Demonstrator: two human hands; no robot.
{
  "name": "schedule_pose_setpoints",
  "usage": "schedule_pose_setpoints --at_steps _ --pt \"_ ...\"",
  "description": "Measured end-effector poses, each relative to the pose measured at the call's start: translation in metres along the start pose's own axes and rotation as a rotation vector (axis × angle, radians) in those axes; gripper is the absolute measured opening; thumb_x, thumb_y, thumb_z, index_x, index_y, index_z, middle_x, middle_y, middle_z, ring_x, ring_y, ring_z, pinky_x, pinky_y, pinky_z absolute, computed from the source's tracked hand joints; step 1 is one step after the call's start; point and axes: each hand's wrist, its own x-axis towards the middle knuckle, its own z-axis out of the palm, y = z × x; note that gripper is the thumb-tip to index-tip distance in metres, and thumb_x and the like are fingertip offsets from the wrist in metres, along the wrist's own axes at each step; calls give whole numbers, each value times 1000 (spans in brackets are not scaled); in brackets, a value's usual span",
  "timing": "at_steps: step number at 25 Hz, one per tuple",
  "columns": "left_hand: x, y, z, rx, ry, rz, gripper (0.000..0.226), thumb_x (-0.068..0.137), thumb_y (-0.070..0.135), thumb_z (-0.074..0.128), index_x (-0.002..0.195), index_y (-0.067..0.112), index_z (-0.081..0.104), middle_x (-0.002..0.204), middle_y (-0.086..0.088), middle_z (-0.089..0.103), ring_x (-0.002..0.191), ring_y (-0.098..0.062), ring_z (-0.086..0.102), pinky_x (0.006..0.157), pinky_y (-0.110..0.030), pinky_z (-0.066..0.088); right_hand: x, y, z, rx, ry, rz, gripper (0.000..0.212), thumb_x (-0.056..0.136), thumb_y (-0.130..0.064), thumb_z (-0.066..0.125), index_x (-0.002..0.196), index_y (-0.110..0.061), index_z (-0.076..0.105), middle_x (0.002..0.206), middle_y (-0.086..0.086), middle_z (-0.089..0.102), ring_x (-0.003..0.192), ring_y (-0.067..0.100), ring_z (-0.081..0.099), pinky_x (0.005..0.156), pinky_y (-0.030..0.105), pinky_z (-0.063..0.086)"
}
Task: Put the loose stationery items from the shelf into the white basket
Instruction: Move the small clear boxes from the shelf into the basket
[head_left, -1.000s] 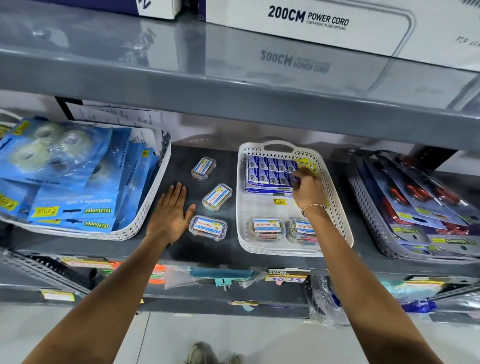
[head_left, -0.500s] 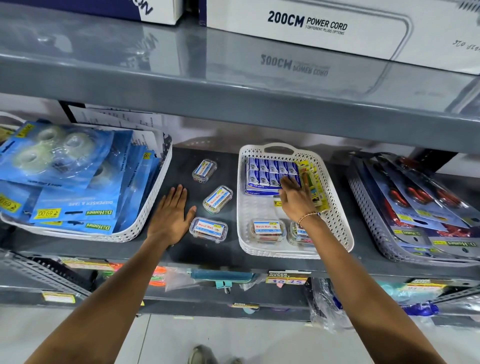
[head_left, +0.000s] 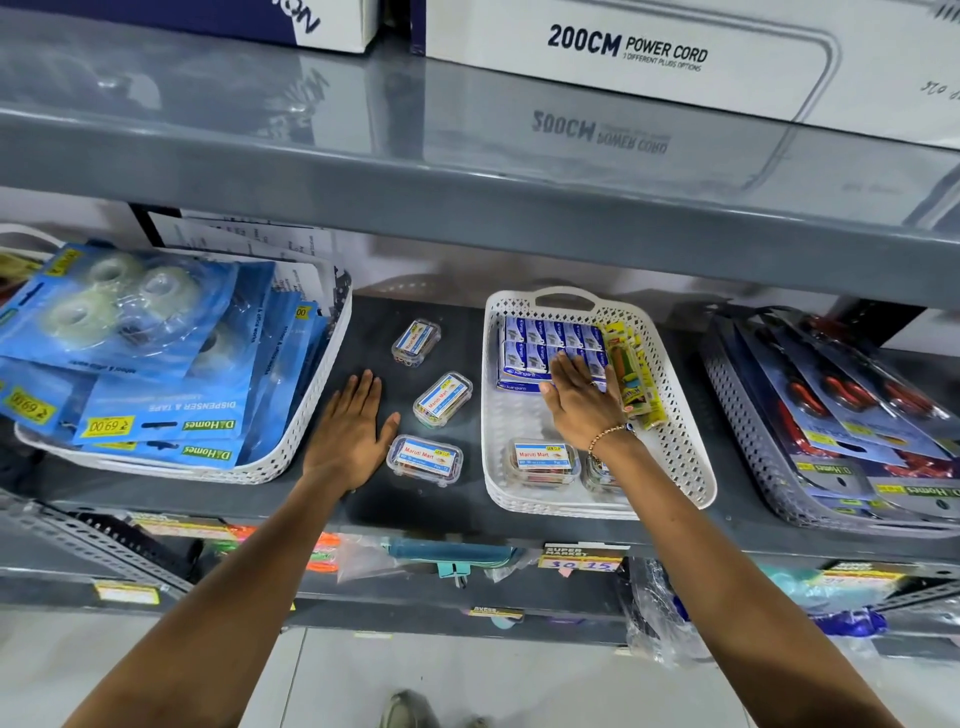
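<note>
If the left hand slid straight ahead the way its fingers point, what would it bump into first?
Probably nothing soon. The left hand lies flat on the dark shelf, fingers pointing toward the back. The farthest clip box sits slightly right of that line, though depth is uncertain.

Both arms reach forward, left hand (head_left: 349, 434) flat, right hand (head_left: 581, 405) apparently flat too, fingers spread.
</note>
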Motion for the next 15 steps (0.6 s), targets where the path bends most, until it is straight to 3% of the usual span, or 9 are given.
schedule_pose_setpoints --at_steps 15 --pt "0 1 -1 -5 0 -4 68 98 51 18 151 12 1 162 -4 -2 149 -18 -5 122 -34 -1 2 -9 -2 -36 -5 -93 54 99 -42 8 149 -20 6 160 -6 1 147 12 -2 116 45 -11"
